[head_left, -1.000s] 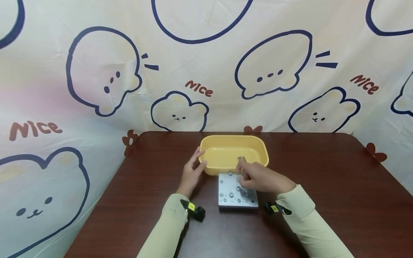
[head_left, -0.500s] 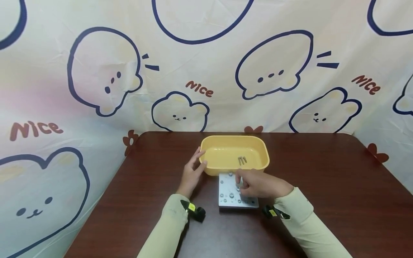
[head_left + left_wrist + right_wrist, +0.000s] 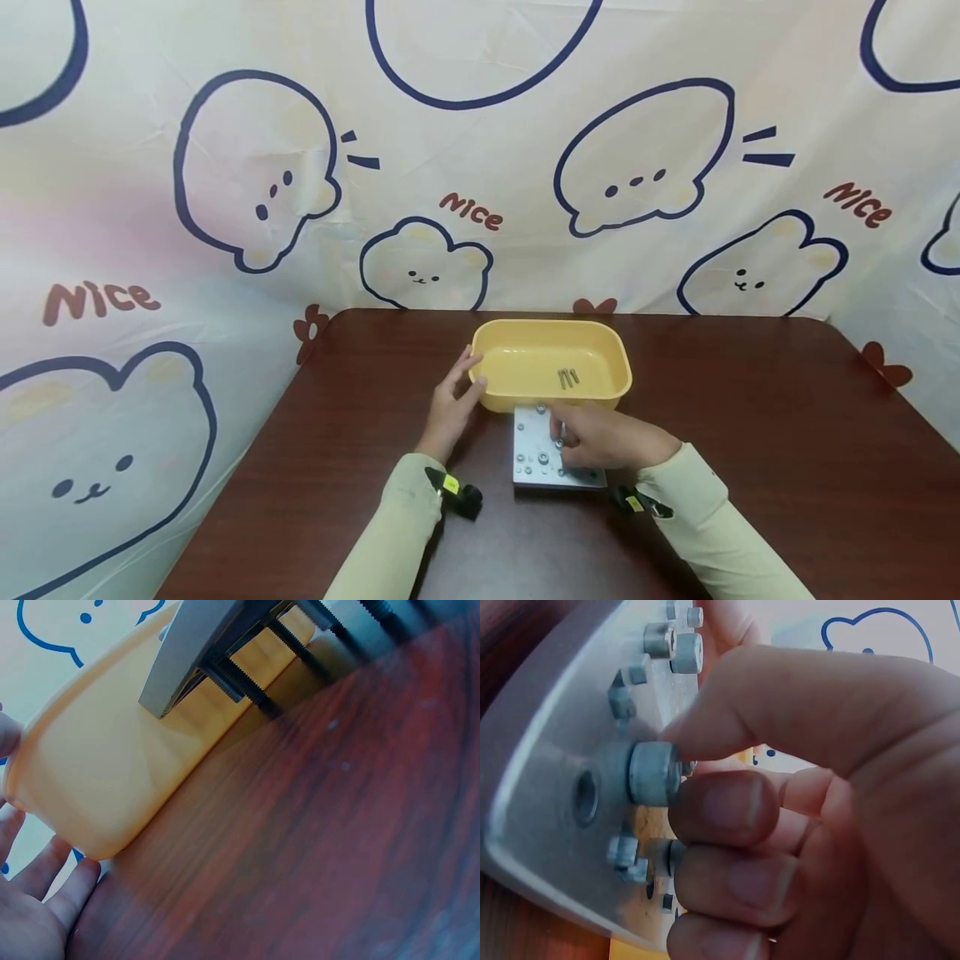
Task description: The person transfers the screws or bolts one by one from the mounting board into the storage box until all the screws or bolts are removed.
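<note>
A yellow tray [image 3: 547, 400] stands towards the back of the table. In front of it is a silver metal plate [image 3: 528, 446] with several socket-head bolts in it; in the left wrist view, threaded bolt shanks [image 3: 289, 637] project below the plate. My left hand [image 3: 447, 408] touches the tray's left end, its fingers spread at the rim. My right hand [image 3: 600, 433] is over the plate's right part. In the right wrist view, its thumb and a finger pinch a cylindrical bolt [image 3: 654, 774], with the other fingers curled beside it. The hand hides part of the plate.
Several small loose bolts [image 3: 568, 378] lie in the tray. A dark brown table [image 3: 750, 433] extends on both sides. Behind it hangs a light curtain [image 3: 525, 158] printed with cartoon bears.
My right hand has moved slightly nearer over the plate, uncovering the small bolts in the tray. My left hand stays at the tray's end. The head view has shifted a little.
</note>
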### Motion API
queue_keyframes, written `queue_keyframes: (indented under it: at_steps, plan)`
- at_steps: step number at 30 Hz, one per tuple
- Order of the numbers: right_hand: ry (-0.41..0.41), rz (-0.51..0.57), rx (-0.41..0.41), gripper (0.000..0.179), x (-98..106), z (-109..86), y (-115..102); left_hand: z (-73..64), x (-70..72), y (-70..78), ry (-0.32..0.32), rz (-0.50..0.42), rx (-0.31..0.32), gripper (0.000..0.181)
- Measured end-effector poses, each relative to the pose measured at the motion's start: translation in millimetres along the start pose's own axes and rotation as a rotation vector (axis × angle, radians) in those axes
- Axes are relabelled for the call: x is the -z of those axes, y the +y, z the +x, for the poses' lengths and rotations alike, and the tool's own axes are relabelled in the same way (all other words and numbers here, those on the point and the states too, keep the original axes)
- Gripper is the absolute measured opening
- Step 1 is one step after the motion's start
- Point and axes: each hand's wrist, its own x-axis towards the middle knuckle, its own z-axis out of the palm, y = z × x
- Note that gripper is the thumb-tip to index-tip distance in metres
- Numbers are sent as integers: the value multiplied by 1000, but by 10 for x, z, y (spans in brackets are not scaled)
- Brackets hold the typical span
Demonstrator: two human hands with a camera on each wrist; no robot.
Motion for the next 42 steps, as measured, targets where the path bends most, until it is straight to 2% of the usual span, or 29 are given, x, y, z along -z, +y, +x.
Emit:
queue_keyframes:
  at_steps: [7, 14, 19, 26, 30, 37, 42]
  plan:
    - [40, -32, -23, 61, -7, -7, -8, -140, 23, 257, -23, 21, -21, 51]
    - [64, -95, -28, 60, -11, -16, -26, -164, 23, 275, -20, 27, -12, 50]
    - [96, -132, 2, 66, -13, -19, -47, -161, 19, 261, -17, 22, -20, 51]
    - [98, -133, -1, 65, 2, -28, -57, -165, 16, 279, -11, 28, -20, 50]
    - [90, -126, -10, 61, 20, -36, -56, -136, 14, 244, -14, 30, -15, 50]
    - [59, -79, -49, 52, 49, -49, -64, 19, -11, -44, -1, 5, -20, 47]
    - [46, -57, -62, 31, 76, -54, -80, 31, -23, -92, 16, -1, -43, 45]
